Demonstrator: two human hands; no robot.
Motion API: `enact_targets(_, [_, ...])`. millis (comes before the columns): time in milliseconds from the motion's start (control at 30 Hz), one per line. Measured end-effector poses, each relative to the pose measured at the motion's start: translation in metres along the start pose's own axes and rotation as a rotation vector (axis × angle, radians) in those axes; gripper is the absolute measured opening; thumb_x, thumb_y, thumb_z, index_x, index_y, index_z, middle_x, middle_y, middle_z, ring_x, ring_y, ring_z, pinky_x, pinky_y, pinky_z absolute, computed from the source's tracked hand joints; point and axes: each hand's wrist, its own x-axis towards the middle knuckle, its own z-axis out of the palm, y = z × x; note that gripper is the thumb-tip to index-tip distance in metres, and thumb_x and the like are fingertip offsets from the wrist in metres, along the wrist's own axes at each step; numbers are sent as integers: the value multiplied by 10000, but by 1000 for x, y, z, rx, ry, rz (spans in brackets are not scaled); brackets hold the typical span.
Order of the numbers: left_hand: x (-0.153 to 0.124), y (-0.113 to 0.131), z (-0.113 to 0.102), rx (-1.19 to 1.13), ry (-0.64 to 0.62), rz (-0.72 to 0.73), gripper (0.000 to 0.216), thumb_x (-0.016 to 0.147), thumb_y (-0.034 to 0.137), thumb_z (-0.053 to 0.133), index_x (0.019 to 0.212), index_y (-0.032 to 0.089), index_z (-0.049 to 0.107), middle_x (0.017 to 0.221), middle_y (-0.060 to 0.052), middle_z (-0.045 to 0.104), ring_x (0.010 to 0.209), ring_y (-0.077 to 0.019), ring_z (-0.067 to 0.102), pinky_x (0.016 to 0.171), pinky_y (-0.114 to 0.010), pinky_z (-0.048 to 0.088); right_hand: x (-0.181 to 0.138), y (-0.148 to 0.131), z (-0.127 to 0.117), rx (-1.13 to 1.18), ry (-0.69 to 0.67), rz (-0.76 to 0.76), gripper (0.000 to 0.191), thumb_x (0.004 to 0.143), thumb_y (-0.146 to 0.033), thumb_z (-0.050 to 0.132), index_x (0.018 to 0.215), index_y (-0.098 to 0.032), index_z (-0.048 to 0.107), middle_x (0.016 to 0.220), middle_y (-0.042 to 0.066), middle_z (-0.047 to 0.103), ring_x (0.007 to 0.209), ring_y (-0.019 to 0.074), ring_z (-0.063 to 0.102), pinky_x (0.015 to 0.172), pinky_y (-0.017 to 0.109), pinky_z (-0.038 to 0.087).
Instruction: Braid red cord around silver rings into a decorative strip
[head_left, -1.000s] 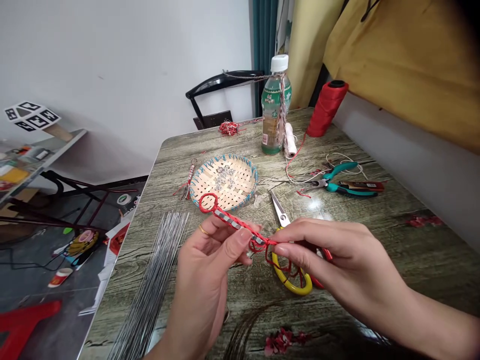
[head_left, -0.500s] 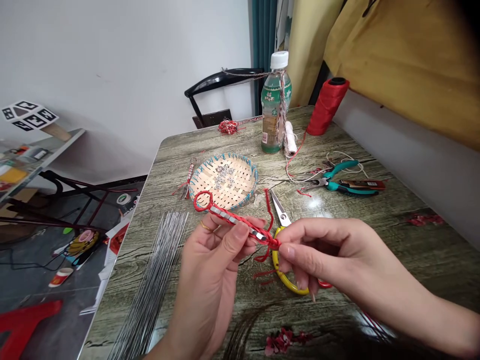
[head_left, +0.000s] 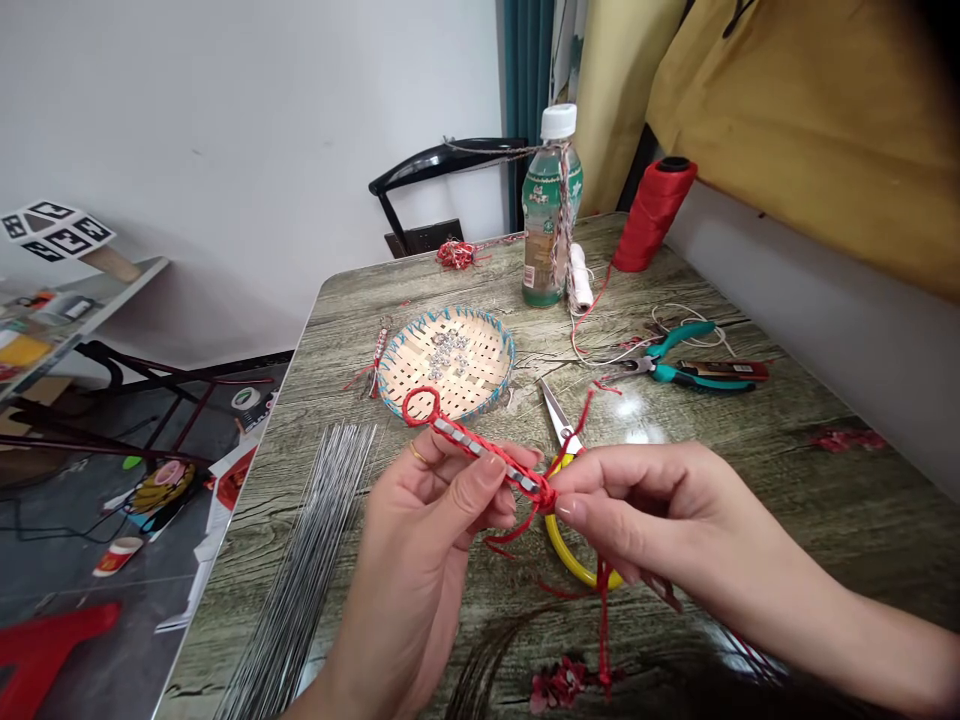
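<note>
My left hand (head_left: 431, 520) pinches a red braided cord piece (head_left: 472, 447) with silver beads along it and a loop at its far end. My right hand (head_left: 645, 510) pinches the loose red strands at the braid's near end, right beside my left thumb. Red cord ends hang down and stick up from that knot. Under my hands lie yellow-handled scissors (head_left: 564, 440) on the wood-pattern table (head_left: 787, 460).
A small woven basket (head_left: 420, 375) with silver beads sits beyond my hands. A bundle of thin metal wires (head_left: 307, 560) lies at left. A drink bottle (head_left: 550, 210), a red thread spool (head_left: 652, 212) and teal pliers (head_left: 679, 362) stand further back and right.
My right hand drew the loose red strands through and tightened them at the braid's end. One strand now points up and another hangs down. My left hand kept its hold.
</note>
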Motion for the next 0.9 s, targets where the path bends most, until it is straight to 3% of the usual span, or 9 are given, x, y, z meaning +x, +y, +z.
enact_targets(333, [0, -2, -2, 23, -3, -15, 29, 718, 187, 671, 711, 175, 646, 717, 23, 654, 577, -54, 538, 578, -151, 458, 2, 5, 5, 77, 8, -13, 217, 815, -330, 552, 753, -142, 642, 545, -53, 409, 416, 13, 259, 354, 158, 173])
enact_targets(567, [0, -3, -4, 292, -7, 53, 141, 789, 283, 587, 864, 180, 649, 900, -41, 661, 851, -162, 587, 725, -250, 469, 2, 8, 4, 35, 63, 28, 322, 848, -418, 478, 758, -129, 586, 452, -53, 436, 390, 26, 325, 348, 141, 222])
enact_targets(667, [-2, -7, -2, 345, 36, 81, 139, 795, 297, 570, 847, 179, 620, 848, -34, 649, 758, -154, 599, 707, -268, 476, 3, 8, 7, 37, 108, 22, 283, 852, -434, 464, 849, -163, 544, 434, -70, 441, 369, 31, 339, 334, 126, 237])
enact_targets(800, [-6, -10, 2, 391, 38, 54, 170, 812, 360, 525, 788, 195, 559, 667, 11, 586, 486, -99, 515, 505, -231, 449, 3, 8, 10, -9, 125, -18, 270, 868, -426, 436, 813, -177, 523, 429, -75, 455, 357, 23, 342, 328, 107, 256])
enact_targets(900, [-6, -12, 5, 391, 70, 43, 141, 807, 349, 538, 804, 210, 559, 649, 26, 558, 501, -84, 483, 480, -181, 412, 2, 9, 10, -50, 143, -23, 292, 875, -415, 430, 746, -169, 519, 406, -77, 442, 351, 15, 340, 337, 100, 261])
